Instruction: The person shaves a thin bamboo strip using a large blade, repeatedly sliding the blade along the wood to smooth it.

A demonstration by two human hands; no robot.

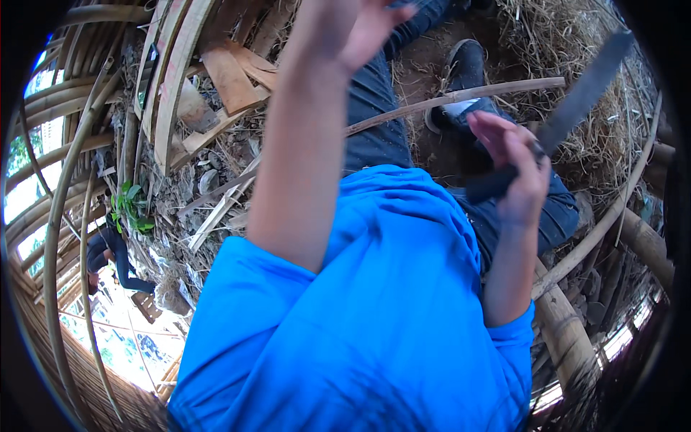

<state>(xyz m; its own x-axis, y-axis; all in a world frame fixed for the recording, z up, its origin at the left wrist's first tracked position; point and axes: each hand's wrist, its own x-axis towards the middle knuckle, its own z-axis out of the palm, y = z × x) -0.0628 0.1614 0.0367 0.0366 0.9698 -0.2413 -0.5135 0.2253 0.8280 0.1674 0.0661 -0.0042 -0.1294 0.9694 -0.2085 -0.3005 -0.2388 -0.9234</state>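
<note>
My right hand (pixel 522 169) is wrapped loosely round the black handle (pixel 491 186) of a machete. Its long dark blade (pixel 590 90) points up and away to the right. At the top edge my left hand (pixel 360 36) is raised, blurred and partly cut off, with a digit stretched out and nothing visible in it. A thin bamboo strip (pixel 461 95) lies across above my jeans (pixel 378 122) and passes behind my left forearm. Its far end lies near the machete blade, apart from my right hand.
Split bamboo lengths (pixel 176 72) and wood offcuts (pixel 230 79) lie at the upper left. Dry straw (pixel 576 144) covers the ground at right, beside a thick bamboo pole (pixel 565 331). Another person (pixel 119 252) is at far left near a green plant (pixel 131 207).
</note>
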